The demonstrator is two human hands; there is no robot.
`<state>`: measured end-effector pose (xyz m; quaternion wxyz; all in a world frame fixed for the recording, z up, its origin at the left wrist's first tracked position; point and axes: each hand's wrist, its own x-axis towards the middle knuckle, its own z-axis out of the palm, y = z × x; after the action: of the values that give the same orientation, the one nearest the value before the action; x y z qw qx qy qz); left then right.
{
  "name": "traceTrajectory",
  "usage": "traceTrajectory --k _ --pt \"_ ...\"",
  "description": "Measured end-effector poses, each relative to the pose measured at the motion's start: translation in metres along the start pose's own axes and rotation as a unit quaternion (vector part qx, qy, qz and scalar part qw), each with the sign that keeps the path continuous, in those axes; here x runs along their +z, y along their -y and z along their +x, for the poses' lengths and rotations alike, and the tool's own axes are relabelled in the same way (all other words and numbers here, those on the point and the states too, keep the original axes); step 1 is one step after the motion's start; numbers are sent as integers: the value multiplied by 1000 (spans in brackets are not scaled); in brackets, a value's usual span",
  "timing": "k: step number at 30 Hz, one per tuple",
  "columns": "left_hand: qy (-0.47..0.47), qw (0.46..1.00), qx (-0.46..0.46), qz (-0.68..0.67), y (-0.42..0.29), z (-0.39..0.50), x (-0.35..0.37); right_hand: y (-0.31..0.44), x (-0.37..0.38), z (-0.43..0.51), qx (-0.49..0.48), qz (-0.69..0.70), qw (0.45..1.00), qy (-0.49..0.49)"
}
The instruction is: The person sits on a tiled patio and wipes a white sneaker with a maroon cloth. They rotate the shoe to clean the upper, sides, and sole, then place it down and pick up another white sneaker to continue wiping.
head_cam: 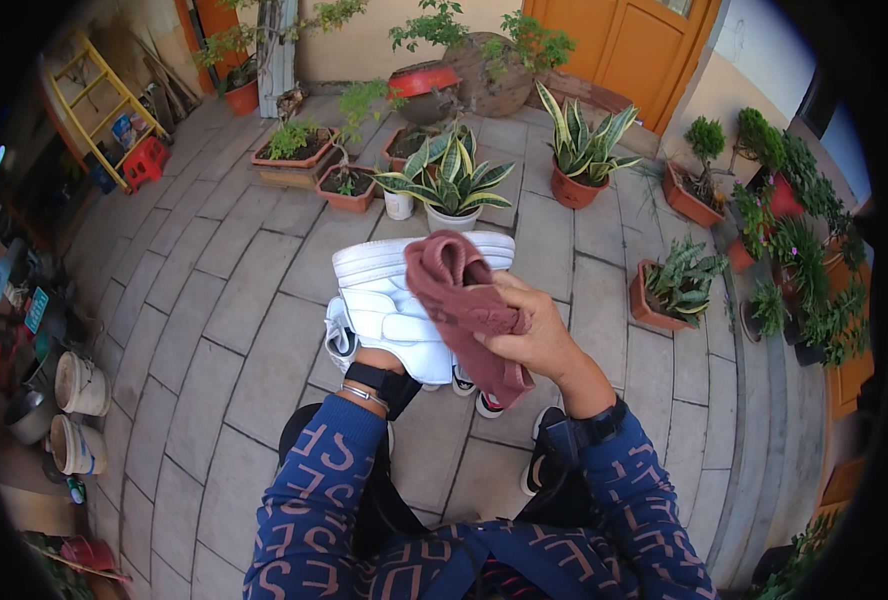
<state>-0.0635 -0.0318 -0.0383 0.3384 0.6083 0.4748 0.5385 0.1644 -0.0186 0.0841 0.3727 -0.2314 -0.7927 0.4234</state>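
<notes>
A white sneaker (388, 307) is held up in front of me on its side, its pale sole turned away. My left hand (381, 361) reaches into its opening and carries it from inside; the fingers are hidden, and only the wrist area shows. My right hand (526, 330) grips a bunched reddish-brown cloth (463, 292) between thumb and fingers. The cloth lies across the sneaker's side and the edge of its sole. Behind the sneaker, a grey-white shoe (339, 337) shows in part. Below stand other shoes, one with a dark toe (463, 381) and one with red (489, 405).
Snake plants in a white pot (453, 219) and a terracotta pot (577, 187) stand ahead on the stone paving (256, 292). More potted plants line the right side. White buckets (82, 384) sit at left, with a red stool (145, 161) and yellow ladder (99, 97) farther back.
</notes>
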Motion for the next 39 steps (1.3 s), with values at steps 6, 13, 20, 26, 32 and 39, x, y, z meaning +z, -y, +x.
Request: traceTrajectory --k 6,13,20,26,32,39 --pt "85 991 46 96 -2 -11 -1 -14 -1 10 7 -69 995 -77" --pt "48 997 -21 56 -23 -12 -7 -68 -89 -10 279 -358 831 -321" --pt "18 915 87 395 -38 -1 17 -15 5 10 36 -131 980 -147" --pt "83 991 32 101 -27 1 35 30 51 11 -78 -130 987 -57" --pt "112 977 22 180 -23 -6 22 -24 -7 2 101 -331 926 -149" --pt "73 996 -44 2 -26 -10 6 -61 -59 -13 261 -442 839 -180"
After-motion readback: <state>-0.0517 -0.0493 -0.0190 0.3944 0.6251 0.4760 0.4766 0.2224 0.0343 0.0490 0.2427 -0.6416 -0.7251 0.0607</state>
